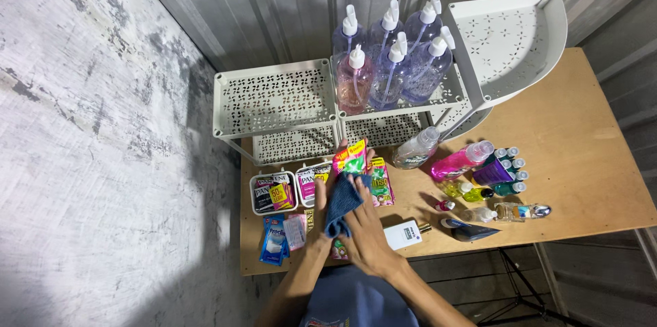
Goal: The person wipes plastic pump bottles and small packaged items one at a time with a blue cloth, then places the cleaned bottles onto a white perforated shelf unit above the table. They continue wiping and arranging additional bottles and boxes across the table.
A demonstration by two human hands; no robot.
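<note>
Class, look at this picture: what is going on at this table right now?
A person stands at a wooden table crowded with toiletries. Their left hand holds up a bright sachet pack, while the right hand presses a blue cloth against it. More sachets and boxes lie around the hands, small bottles lie to the right, and tall pump bottles stand on a white perforated rack at the back.

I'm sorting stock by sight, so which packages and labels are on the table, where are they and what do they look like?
Sachet pack: held in the left hand, red, green and yellow.
Two tubs: left of the hands, rectangular, white rims, dark labels.
Blue pouches: front left edge.
White flat bottle: beside the right hand.
Pink bottle: lying right of centre.
</note>
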